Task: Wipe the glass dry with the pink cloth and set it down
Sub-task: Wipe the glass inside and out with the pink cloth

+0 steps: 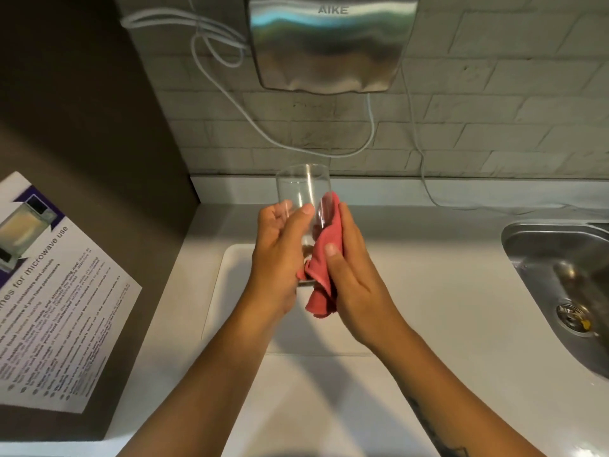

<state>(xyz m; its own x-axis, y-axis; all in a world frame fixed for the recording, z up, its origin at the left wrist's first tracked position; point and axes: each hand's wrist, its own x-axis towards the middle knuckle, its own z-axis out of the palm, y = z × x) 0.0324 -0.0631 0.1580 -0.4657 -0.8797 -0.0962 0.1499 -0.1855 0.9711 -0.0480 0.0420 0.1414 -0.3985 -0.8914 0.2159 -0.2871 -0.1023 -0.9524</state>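
Note:
A clear drinking glass [301,188] is held up over the counter, its open rim pointing away from me. My left hand [280,255] wraps its lower half from the left, thumb across the front. The pink cloth [324,258] lies against the glass's right side, and a loose end hangs below. My right hand [352,278] presses that cloth onto the glass with flat fingers. The base of the glass is hidden between hands and cloth.
A white tray [224,291] lies on the white counter [445,308] under my hands. A steel sink [566,282] is at the right. A steel hand dryer [329,44] with loose cables hangs on the brick wall. A microwave notice [49,308] is stuck on the brown panel at left.

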